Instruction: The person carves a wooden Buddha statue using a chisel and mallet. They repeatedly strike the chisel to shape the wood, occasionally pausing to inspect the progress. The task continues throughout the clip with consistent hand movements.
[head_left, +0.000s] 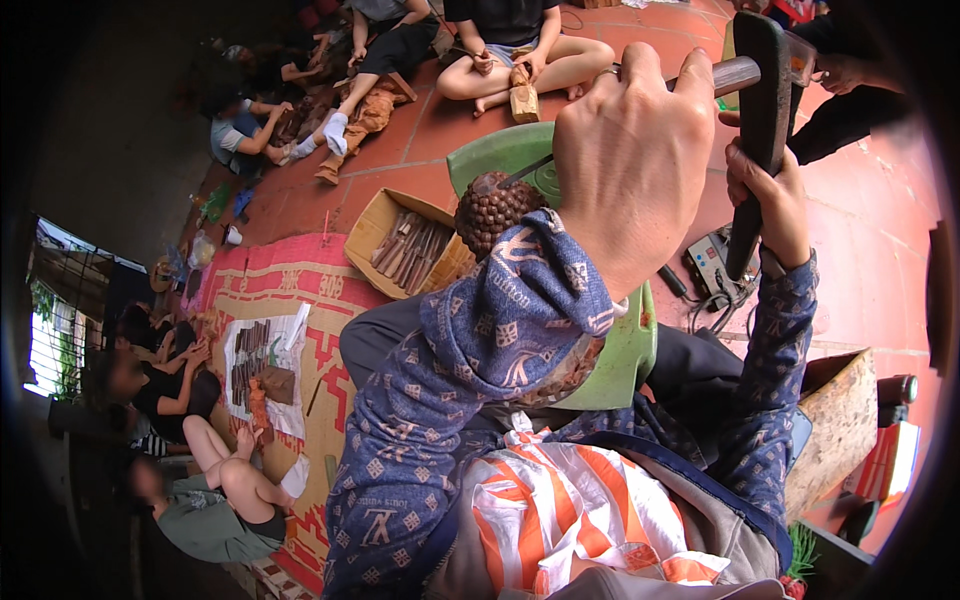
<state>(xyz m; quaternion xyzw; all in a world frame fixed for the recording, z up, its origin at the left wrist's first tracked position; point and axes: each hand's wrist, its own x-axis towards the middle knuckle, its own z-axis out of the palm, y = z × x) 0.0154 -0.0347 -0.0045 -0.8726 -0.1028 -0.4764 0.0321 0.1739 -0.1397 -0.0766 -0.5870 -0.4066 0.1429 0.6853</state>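
Observation:
My left hand [635, 165] is raised in front of me, its fingers wrapped round the wooden handle of an adze-like tool [757, 130] with a long, dark metal head. Lower on that head, the fingers of my right hand [775, 200] curl round the metal. Beneath and left of my left hand is a brown wooden carving [497, 212] covered in round knobs, a carved head by its look. My left forearm hides most of it. A thin dark rod [527, 171] shows between the carving and my left hand; whether I hold it cannot be told.
A green plastic chair [630, 350] stands before me, beside a box [360, 240] of chisels. More tools lie on a white cloth [295, 335] over a patterned mat [325, 375]. A control box with cables [710, 265] sits at right. Several people sit around, some with carvings.

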